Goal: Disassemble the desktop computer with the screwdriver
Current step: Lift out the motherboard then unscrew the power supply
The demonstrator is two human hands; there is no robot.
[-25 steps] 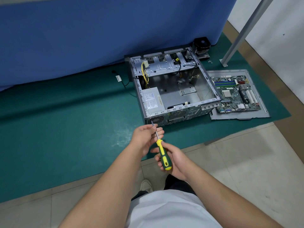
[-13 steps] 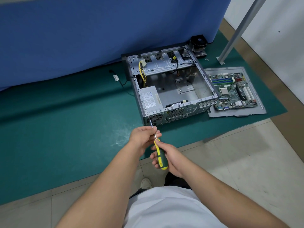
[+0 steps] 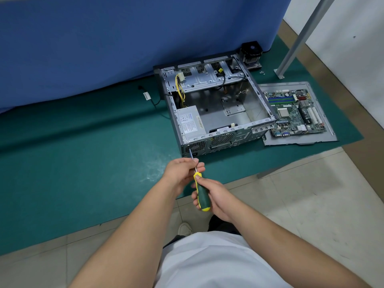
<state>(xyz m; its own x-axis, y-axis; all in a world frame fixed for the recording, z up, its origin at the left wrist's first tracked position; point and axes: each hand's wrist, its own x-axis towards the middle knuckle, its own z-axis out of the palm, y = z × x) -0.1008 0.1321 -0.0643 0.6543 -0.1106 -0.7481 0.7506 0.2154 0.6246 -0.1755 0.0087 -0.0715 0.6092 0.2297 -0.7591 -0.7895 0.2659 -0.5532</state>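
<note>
From my head camera: one open steel computer case (image 3: 216,113) lies on the green mat (image 3: 83,163), just beyond my two hands. My right grip (image 3: 216,197) wraps the green-and-yellow handle of one screwdriver (image 3: 201,193); my left grip (image 3: 182,171) pinches its thin metal shaft, the tip at the case's perforated near panel. Inside sits one boxy grey power supply (image 3: 190,121). One motherboard (image 3: 295,113) rests on a flat metal panel (image 3: 301,140) beside the case.
</note>
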